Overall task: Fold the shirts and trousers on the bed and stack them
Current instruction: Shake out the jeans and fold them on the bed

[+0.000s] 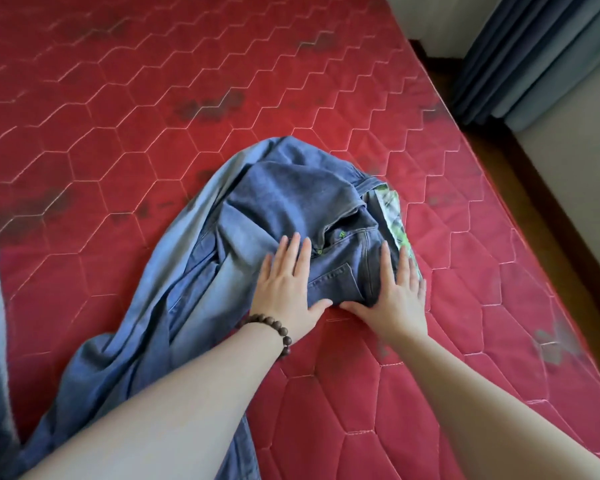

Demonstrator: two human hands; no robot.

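Jeans (278, 202) waist right, legs trailing lower left

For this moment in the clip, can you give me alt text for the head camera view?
Both hands, left hand and right hand, press flat with straight fingers on the waist end of blue jeans lying crumpled on a red quilted mattress. A beaded bracelet circles the left wrist; grey curtains hang at upper right.
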